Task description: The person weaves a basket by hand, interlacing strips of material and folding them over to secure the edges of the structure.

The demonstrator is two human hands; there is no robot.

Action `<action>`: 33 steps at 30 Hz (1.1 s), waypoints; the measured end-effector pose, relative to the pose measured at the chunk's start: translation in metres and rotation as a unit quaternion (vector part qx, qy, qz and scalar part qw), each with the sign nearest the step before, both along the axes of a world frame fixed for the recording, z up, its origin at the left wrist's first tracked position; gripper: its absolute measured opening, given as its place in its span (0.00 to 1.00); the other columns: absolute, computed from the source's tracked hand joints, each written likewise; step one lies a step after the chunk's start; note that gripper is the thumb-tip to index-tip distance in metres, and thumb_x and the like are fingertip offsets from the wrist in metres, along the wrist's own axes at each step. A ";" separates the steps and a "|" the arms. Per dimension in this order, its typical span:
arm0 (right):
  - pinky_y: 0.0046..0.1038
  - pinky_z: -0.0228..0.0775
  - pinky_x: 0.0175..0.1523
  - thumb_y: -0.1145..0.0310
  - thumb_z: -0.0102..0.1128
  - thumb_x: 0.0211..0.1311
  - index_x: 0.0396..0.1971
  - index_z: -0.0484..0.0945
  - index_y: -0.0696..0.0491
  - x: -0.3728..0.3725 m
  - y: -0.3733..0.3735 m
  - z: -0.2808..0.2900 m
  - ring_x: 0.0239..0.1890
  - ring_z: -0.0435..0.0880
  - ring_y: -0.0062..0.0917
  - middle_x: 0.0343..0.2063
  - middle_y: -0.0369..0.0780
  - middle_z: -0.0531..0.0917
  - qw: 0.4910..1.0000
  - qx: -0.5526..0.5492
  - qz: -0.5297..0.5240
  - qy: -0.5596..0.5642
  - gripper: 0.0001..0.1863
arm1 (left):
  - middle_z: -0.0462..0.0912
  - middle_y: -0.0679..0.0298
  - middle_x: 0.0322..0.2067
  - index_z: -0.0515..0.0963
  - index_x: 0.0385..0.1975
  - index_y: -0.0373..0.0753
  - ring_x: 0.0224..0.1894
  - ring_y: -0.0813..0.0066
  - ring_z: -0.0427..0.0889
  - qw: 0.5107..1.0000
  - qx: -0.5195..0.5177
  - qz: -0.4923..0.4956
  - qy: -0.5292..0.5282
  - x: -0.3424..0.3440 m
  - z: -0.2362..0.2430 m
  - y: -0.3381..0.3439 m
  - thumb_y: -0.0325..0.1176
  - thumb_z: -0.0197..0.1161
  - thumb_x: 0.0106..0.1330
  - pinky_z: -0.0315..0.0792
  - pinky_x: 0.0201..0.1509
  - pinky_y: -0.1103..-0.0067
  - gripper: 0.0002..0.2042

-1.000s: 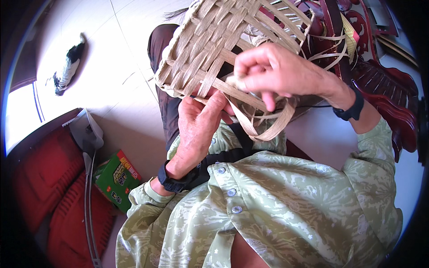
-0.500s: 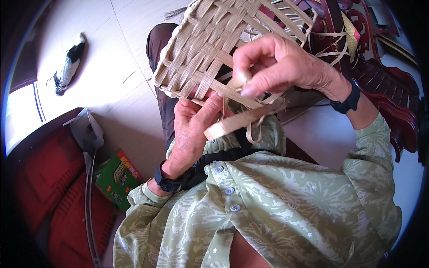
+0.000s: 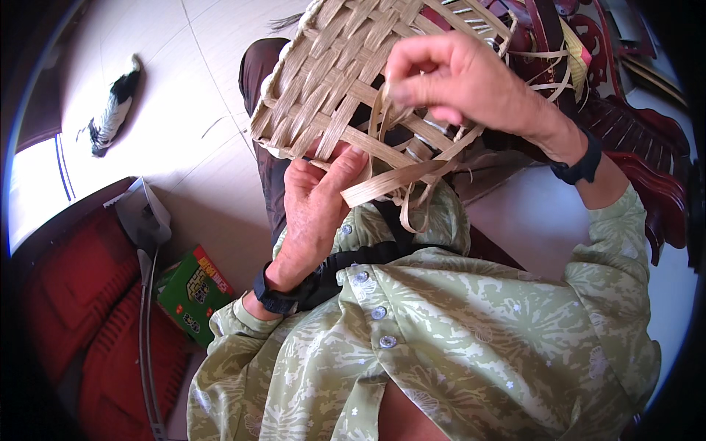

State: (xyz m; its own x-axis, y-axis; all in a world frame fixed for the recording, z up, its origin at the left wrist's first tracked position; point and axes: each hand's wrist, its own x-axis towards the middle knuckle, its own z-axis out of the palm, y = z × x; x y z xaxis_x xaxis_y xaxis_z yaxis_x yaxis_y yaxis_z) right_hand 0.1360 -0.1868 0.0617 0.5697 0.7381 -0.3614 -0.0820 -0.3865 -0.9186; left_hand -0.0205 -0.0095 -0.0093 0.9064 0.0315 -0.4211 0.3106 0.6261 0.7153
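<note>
A tan woven basket panel (image 3: 331, 77), with a braided left rim and open gaps toward its right, leans across my lap. My left hand (image 3: 318, 198) is closed on its lower edge, thumb on top and fingers partly hidden underneath. Above the weave, my right hand (image 3: 456, 84) pinches a thin, flat weaving strip (image 3: 380, 114) that comes up through a gap. A wider loose strip end (image 3: 382, 184) sticks out below the lower edge, near the left thumb. Beside it dangles a curled narrow strip (image 3: 413, 213).
Carved dark red wooden furniture (image 3: 647, 140) stands at the right, with loose strips hanging by it. At the lower left are a red seat (image 3: 110, 323), a green box (image 3: 195, 294) and a grey-handled object (image 3: 143, 220). A black-and-white item (image 3: 114, 106) lies on the tiled floor.
My right hand has moved up and away from the lower edge, drawing the thin strip upward. The wide strip end has shifted slightly. My left hand stays at the edge.
</note>
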 end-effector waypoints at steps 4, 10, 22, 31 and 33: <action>0.11 0.57 0.20 0.69 0.61 0.71 0.33 0.76 0.55 0.002 -0.002 0.013 0.16 0.67 0.05 0.27 0.32 0.81 0.973 0.066 -0.062 0.210 0.07 | 0.85 0.63 0.39 0.79 0.47 0.33 0.39 0.79 0.83 0.999 -0.029 -0.001 0.018 0.000 0.003 0.001 0.25 0.59 0.73 0.79 0.44 0.80 0.07; 0.32 0.68 0.31 0.64 0.74 0.50 0.28 0.78 0.58 -0.005 0.005 0.039 0.22 0.75 0.29 0.18 0.38 0.76 0.927 -0.118 0.251 -0.251 0.15 | 0.84 0.66 0.26 0.80 0.43 0.36 0.14 0.86 0.70 0.996 0.060 -0.041 0.043 -0.002 0.002 0.006 0.31 0.62 0.72 0.59 0.16 0.86 0.07; 0.14 0.57 0.22 0.64 0.61 0.70 0.41 0.77 0.57 0.013 -0.015 0.018 0.15 0.65 0.08 0.23 0.32 0.79 0.951 0.126 -0.146 0.241 0.11 | 0.82 0.64 0.22 0.79 0.41 0.33 0.10 0.85 0.65 0.996 0.070 -0.042 0.018 -0.003 0.006 0.008 0.34 0.61 0.72 0.60 0.16 0.85 0.09; 0.16 0.59 0.25 0.65 0.57 0.73 0.37 0.80 0.56 0.018 -0.040 0.019 0.18 0.66 0.09 0.23 0.30 0.78 0.988 0.029 -0.104 -0.111 0.09 | 0.83 0.60 0.21 0.78 0.37 0.34 0.10 0.85 0.65 0.996 0.075 -0.039 0.013 -0.003 0.009 0.010 0.35 0.62 0.72 0.61 0.16 0.87 0.09; 0.21 0.62 0.23 0.65 0.52 0.77 0.37 0.77 0.57 0.018 -0.034 0.025 0.14 0.65 0.14 0.28 0.36 0.82 0.950 0.152 -0.267 0.046 0.11 | 0.83 0.60 0.21 0.78 0.37 0.34 0.09 0.85 0.65 0.997 0.071 -0.042 0.012 0.000 0.009 0.009 0.34 0.62 0.72 0.61 0.16 0.87 0.09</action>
State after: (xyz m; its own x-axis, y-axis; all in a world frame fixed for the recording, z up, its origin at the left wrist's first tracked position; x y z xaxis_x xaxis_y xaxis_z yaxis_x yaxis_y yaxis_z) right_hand 0.1542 -0.2211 0.0865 0.8691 0.4300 -0.2444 -0.2773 0.0144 -0.9607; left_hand -0.0210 -0.0008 -0.0002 0.8978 0.0160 -0.4400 0.3764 0.4907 0.7858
